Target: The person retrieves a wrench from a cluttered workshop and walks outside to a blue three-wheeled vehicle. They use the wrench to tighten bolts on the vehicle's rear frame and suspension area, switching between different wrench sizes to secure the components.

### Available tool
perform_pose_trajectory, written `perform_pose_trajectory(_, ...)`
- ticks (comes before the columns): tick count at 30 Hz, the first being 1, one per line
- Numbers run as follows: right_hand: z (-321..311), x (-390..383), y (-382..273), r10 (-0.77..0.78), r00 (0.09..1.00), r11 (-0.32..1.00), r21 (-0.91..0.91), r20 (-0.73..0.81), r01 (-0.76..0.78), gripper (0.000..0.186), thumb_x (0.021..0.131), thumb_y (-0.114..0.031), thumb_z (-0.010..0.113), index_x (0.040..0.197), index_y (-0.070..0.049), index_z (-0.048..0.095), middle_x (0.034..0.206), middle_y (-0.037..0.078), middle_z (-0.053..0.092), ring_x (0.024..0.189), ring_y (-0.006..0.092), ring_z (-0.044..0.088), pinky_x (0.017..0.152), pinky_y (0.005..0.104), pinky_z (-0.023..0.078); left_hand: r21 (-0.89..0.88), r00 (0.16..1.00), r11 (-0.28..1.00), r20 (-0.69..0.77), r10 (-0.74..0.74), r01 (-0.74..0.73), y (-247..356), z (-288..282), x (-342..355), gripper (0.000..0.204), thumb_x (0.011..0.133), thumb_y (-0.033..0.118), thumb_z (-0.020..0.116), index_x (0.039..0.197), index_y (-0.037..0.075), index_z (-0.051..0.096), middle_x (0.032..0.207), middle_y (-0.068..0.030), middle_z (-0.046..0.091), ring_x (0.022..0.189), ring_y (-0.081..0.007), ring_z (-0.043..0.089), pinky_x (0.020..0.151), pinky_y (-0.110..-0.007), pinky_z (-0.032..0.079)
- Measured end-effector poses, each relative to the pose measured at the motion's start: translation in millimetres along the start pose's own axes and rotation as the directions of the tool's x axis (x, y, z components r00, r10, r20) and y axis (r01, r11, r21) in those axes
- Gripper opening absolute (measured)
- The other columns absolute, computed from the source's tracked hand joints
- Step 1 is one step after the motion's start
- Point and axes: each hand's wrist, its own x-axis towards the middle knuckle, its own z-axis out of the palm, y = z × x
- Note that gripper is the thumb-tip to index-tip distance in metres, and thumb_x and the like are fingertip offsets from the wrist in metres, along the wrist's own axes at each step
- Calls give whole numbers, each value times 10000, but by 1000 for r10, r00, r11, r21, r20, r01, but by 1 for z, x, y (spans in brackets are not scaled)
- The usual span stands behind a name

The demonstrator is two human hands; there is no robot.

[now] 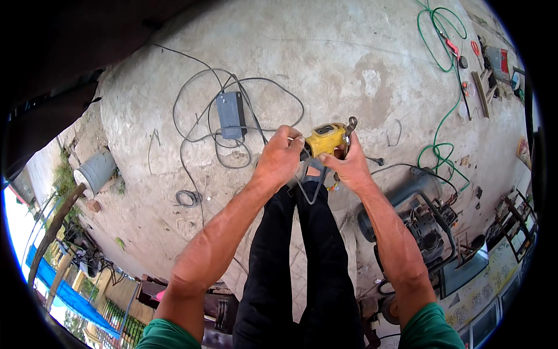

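Observation:
A yellow power tool (326, 139) with a dark opening on top is held up in front of my legs; its exact kind is hard to tell. My right hand (350, 166) grips its right part, thumb pressed along the near side. What looks like the ring end of a wrench (351, 123) sticks up at that end, beside my right fingers. At the tool's dark left end, my left hand (281, 157) has its fingers bent and pinched together; what they hold is hidden. Below the tool hangs a bent grey loop (314, 196).
A dark grey box (231, 113) lies on the concrete floor among coiled black cable. To the right stands an air compressor (427, 215) near a tangled green hose (444, 152). A grey bucket (96, 171) lies at the left; tools and scraps sit at the far right.

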Motion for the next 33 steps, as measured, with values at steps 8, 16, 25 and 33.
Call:
perform_pose_trajectory(8,7,2,-2,2,999,999,36,39,-4,718,766,-40,743,1387,-36,383,1046,31,562,812,54,516,688,221,467,-159,995,984,54,89,-79,-4,-13,-22,362,913,158,655,1202,-13,519,1087,-149,629,872,-198,640,742,-316,520)
perform_pose_trajectory(16,5,-1,18,64,989,982,-186,134,-38,770,801,-81,729,1434,15,301,1215,128,558,1121,197,553,978,321,446,259,990,960,122,77,-107,-25,-31,-21,266,887,193,694,1014,-37,657,821,-119,686,761,-156,647,687,-304,511)
perform_pose_trajectory(25,4,-4,22,120,983,966,-247,141,-83,781,811,-129,725,1430,42,280,1280,164,522,1211,226,514,1047,332,392,329,981,930,153,121,-166,-30,-22,-13,254,874,190,704,977,-31,632,815,-147,676,718,-181,657,658,-317,515)
perform_pose_trajectory(33,-8,7,51,97,991,966,-247,92,-72,788,790,-122,742,1432,49,318,1257,157,551,1176,207,541,1006,325,430,270,977,943,139,160,-193,-55,-8,-4,298,871,161,693,1109,-1,617,969,-169,686,831,-241,685,751,-341,538)
